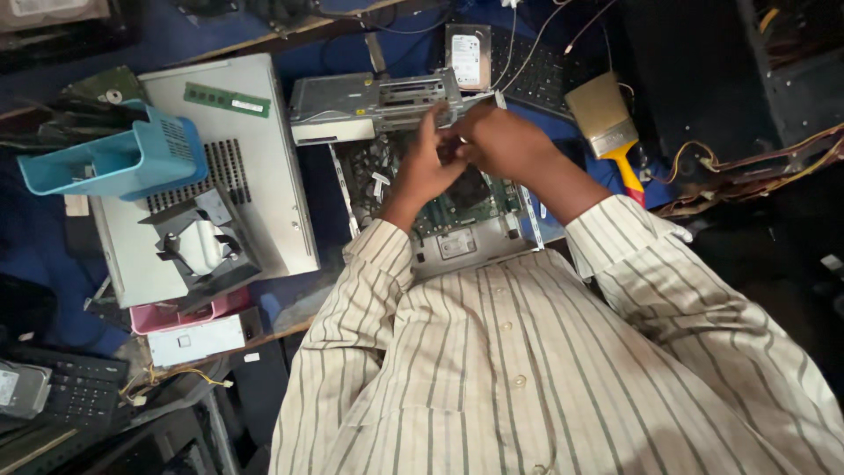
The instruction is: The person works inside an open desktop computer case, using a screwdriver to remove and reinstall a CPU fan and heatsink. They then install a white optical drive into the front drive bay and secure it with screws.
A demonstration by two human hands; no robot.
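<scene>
Bare metal, dull plastic, soft cloth

Under the left grip (422,171) and right grip (497,141), the open computer case (457,237) is matt grey sheet metal; right of them, a paintbrush (607,123) has pale bristles and glossy handle; the striped shirt (545,369) is woven cloth.

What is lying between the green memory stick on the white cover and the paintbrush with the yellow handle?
In the head view, between the memory stick and the paintbrush lie the grey drive cage and both hands, left hand and right hand.
</scene>
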